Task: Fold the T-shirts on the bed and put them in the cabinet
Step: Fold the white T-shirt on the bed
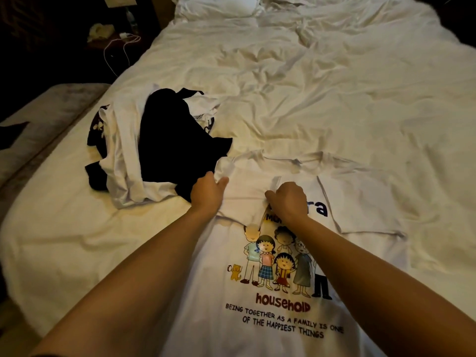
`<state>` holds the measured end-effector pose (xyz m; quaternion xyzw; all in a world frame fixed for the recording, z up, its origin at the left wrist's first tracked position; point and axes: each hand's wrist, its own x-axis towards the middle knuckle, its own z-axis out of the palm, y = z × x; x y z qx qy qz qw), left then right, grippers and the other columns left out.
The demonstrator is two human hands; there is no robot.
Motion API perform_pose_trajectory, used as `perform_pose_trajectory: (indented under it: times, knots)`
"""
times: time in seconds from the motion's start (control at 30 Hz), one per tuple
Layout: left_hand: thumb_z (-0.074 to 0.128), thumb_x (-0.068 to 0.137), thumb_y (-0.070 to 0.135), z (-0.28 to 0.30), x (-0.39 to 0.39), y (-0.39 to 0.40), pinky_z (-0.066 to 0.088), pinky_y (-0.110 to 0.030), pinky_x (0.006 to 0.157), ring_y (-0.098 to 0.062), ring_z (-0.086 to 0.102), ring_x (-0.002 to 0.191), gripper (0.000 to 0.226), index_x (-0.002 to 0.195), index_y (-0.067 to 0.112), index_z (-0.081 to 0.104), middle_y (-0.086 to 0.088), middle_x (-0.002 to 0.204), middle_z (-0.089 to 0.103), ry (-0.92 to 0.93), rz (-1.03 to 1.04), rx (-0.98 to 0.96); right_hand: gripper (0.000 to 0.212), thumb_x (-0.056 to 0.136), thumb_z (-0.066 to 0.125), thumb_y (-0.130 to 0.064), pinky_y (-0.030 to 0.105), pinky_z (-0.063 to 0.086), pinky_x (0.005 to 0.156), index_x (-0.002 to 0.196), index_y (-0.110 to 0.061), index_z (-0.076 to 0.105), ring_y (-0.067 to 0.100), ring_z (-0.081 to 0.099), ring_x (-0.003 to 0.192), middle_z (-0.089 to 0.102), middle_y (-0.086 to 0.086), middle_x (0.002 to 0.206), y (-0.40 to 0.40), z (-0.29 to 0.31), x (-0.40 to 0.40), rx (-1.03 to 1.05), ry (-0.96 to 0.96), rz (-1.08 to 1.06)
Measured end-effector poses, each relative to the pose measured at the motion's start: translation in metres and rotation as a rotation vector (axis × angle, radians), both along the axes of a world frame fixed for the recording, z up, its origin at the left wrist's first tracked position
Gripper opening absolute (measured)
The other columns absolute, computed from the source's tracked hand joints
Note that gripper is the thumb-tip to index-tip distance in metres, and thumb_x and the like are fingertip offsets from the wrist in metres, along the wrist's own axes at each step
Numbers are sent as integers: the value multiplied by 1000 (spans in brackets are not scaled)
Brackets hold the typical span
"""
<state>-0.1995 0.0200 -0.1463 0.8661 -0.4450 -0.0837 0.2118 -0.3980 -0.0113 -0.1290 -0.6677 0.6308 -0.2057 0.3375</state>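
A white T-shirt (257,292) with a cartoon family print and the word "household" lies spread flat on the bed in front of me. My left hand (207,193) pinches its left sleeve or shoulder fabric near the pile. My right hand (289,202) grips a fold of the same shirt at the chest, just above the print. To the left lies a pile of clothes (154,145), a black garment on top of white ones. The cabinet is not in view.
The white rumpled duvet (322,86) covers the bed, with pillows (219,6) at the far end. A dark bedside area with a white cable (121,47) is at the upper left. A grey bench or second mattress (38,119) runs along the left edge.
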Motion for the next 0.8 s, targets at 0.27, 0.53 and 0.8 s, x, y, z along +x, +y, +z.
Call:
perform_pose_trajectory:
  times: [0.27, 0.53, 0.8]
  knots:
    - [63, 93, 38, 4, -3, 3, 36, -37, 99, -29, 44, 124, 52, 136, 12, 46, -12, 135, 48, -429, -236, -63, 26, 82, 63, -26, 27, 28, 50, 68, -9, 49, 24, 52, 62, 50, 3, 63, 5, -1, -13, -137, 221, 71]
    - [19, 101, 60, -10, -3, -5, -6, -39, 123, -18, -12, 153, 76, 159, 13, 1, -6, 167, -7, -352, -595, 308, 75, 97, 40, -59, 46, 8, 123, 153, -11, 26, 27, 11, 151, 19, 12, 163, 2, -19, 7, -328, 446, 563]
    - [16, 98, 68, -22, 1, -13, -12, -41, 122, -16, -23, 149, 84, 157, 17, -13, -3, 164, -21, -280, -605, 470, 87, 96, 19, -70, 43, -10, 122, 158, -13, -4, 22, -14, 152, -9, 8, 166, 0, -47, 3, -183, 530, 642]
